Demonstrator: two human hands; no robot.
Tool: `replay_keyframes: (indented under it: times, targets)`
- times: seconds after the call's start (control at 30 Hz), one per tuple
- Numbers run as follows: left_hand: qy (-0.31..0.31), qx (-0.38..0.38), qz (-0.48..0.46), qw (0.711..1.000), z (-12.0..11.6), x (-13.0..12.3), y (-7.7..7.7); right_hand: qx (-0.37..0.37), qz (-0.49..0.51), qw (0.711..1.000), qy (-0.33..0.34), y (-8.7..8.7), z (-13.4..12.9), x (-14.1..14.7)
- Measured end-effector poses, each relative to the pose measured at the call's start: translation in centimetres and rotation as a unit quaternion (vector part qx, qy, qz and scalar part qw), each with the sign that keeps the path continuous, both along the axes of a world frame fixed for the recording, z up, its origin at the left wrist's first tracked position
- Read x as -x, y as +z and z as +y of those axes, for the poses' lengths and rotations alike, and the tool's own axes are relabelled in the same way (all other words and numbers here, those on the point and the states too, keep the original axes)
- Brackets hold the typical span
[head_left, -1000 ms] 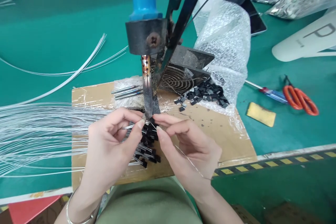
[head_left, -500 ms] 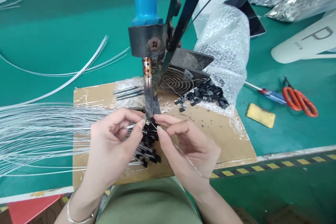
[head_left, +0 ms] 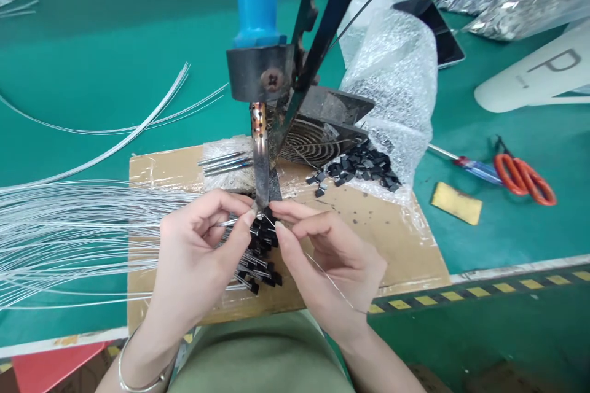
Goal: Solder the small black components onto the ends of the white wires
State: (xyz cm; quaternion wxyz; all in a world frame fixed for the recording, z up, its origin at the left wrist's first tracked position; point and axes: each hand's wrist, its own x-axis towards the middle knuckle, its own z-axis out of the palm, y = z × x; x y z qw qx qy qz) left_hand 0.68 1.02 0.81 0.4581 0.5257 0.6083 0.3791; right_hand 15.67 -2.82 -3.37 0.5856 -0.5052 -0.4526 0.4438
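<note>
A soldering iron (head_left: pixel 256 0) with a blue handle hangs tip-down in a black clamp, its tip (head_left: pixel 262 190) between my two hands. My left hand (head_left: pixel 200 249) is closed in a pinch on a thin white wire just under the tip. From the pinched thumb and fingers of my right hand (head_left: pixel 332 258), a strand of solder wire (head_left: pixel 329 279) runs up to the tip and trails back over the palm. The joint itself is mostly hidden by fingertips. Beneath lie several black connectors (head_left: pixel 258 270) on wire ends.
Many white wires (head_left: pixel 83 227) spread left across the cardboard (head_left: pixel 391 239). A pile of small black parts (head_left: pixel 364 166) lies by bubble wrap (head_left: pixel 391 73) and a round black grille (head_left: pixel 313 141). Rightward are a screwdriver (head_left: pixel 479 169), orange-handled scissors (head_left: pixel 525 178) and a yellow sponge (head_left: pixel 456 202).
Both hands stay almost exactly where they were at the iron's tip. Only a very slight shift of the whole view shows.
</note>
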Motion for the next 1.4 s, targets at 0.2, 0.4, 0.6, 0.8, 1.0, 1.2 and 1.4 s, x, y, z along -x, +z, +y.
replay_keyframes:
  times: [0.2,0.4,0.6,0.8,1.0,1.2,1.4]
  targets:
    - [0.001,0.003,0.004,1.0,-0.04,-0.05,0.03,0.004,0.002,1.0,0.002,0.06,0.01,0.03]
    - [0.002,0.0,0.005,1.0,-0.16,0.15,-0.07,-0.005,-0.006,1.0,-0.001,0.02,0.07,0.01]
    - [-0.003,0.015,0.013,1.0,0.07,0.07,0.05,-0.003,-0.014,1.0,-0.006,-0.18,0.03,0.07]
    - [-0.005,0.002,0.007,1.0,-0.22,-0.08,0.08,-0.014,-0.023,1.0,-0.012,-0.12,0.01,0.12]
    - [-0.003,0.0,0.015,1.0,-0.33,0.05,0.18,-0.031,-0.04,0.998,-0.024,-0.12,-0.02,0.27]
    - [0.007,0.004,0.007,1.0,-0.23,-0.19,0.3,-0.033,-0.063,0.997,-0.023,-0.26,-0.1,0.29]
    - [0.016,0.004,-0.005,1.0,-0.23,-0.33,0.44,-0.039,-0.07,0.996,-0.024,-0.24,-0.09,0.3]
